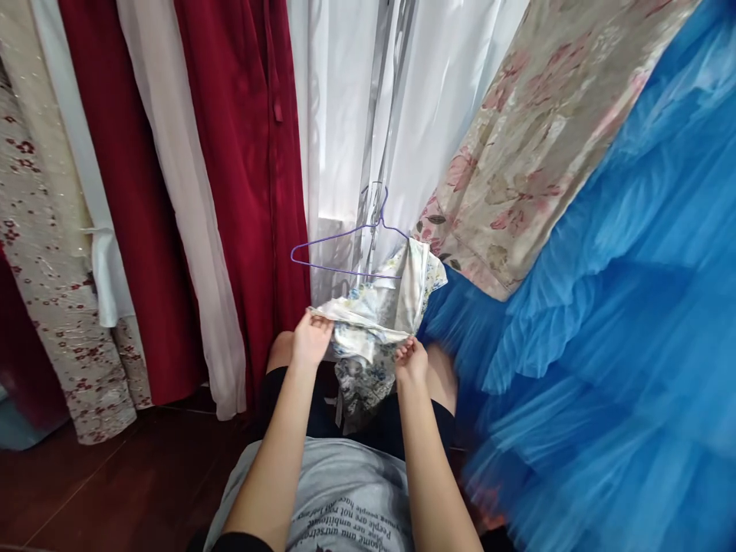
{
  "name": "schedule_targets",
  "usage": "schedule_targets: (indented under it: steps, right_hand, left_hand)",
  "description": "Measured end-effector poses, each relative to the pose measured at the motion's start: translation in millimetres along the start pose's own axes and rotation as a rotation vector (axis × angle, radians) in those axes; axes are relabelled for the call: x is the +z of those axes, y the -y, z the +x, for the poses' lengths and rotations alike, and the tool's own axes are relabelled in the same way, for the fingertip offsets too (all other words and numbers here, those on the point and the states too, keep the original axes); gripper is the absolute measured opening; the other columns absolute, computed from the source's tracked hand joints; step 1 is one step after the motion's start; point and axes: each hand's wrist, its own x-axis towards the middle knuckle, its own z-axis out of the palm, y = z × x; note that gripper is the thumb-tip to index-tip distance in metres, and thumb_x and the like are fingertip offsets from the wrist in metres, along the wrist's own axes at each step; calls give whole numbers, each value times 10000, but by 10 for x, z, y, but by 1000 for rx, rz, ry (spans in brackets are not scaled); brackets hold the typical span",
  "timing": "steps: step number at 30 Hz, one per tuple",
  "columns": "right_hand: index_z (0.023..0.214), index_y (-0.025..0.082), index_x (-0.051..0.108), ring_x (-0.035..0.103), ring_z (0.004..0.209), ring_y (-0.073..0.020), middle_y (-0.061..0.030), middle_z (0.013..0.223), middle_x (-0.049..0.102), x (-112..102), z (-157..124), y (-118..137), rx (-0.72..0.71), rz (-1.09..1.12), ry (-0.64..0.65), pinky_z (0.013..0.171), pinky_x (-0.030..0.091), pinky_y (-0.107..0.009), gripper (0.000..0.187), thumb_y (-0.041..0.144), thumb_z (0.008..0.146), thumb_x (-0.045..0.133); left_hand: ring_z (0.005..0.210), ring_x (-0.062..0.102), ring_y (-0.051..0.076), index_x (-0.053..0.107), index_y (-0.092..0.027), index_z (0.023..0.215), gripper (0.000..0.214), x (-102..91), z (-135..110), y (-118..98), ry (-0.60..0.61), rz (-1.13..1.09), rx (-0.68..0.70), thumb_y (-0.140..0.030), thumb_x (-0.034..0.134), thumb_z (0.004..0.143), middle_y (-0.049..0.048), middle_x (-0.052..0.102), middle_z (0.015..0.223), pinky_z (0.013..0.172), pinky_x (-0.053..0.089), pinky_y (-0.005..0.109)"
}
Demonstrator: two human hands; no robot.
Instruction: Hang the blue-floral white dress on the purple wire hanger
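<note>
A pale floral garment (368, 337) with blue and yellow flowers hangs by one side from a purple wire hanger (333, 268). The hanger's left arm is bare, while its right arm carries the cloth. My left hand (311, 337) pinches the garment's edge at the left end. At the right end of that same edge, my right hand (411, 358) is closed on the fabric. Between both hands the edge is stretched nearly level. The lower part of the garment drops between my knees.
Dark red cloth (241, 153) and patterned dresses (63, 345) hang at left. White curtains (448, 84) are behind the hanger. On the right hang a floral dress (517, 169) and a full blue tulle skirt (632, 368). Dark red tiles (115, 483) cover the floor.
</note>
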Motion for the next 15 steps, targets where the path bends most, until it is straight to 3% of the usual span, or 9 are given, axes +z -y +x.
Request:
schedule_targets:
  steps: [3, 7, 9, 12, 15]
  right_hand:
    - [650, 258, 367, 357, 395, -98, 78, 503, 388, -165, 87, 11, -71, -21, -105, 390, 328, -225, 330, 475, 765, 588]
    - [814, 256, 519, 601, 658, -151, 10, 734, 620, -142, -25, 102, -202, -51, -221, 551, 471, -246, 192, 432, 805, 596]
    - [928, 240, 618, 658, 888, -180, -29, 932, 702, -57, -129, 191, -282, -157, -78, 718, 520, -271, 212, 437, 851, 597]
    - [983, 208, 711, 650, 1078, -234, -57, 1043, 742, 62, -259, 309, -210, -330, 396, 923, 510, -335, 418, 567, 938, 501]
    - [1146, 237, 712, 587, 1243, -244, -42, 1136, 743, 99, -339, 371, 10, -272, 641, 1074, 447, -377, 555, 687, 929, 470]
  left_hand:
    - [907, 668, 186, 616, -177, 810, 156, 160, -201, 232, 185, 59, -108, -293, 668, 900, 73, 687, 926, 884, 535, 346]
    - [887, 623, 176, 656, -181, 810, 198, 455, -479, 223, 492, 333, 48, -345, 766, 824, 49, 672, 938, 857, 503, 295]
    - [938, 616, 201, 679, -170, 804, 239, 574, -617, 204, 653, 555, 114, -397, 718, 868, 67, 665, 981, 882, 487, 303]
    - [972, 609, 225, 700, -161, 795, 269, 679, -761, 262, 859, 852, 202, -402, 666, 910, 76, 644, 985, 922, 469, 327]
    - [1013, 608, 227, 716, -172, 879, 245, 663, -785, 389, 814, 983, 388, -396, 632, 933, 78, 632, 1013, 942, 465, 331]
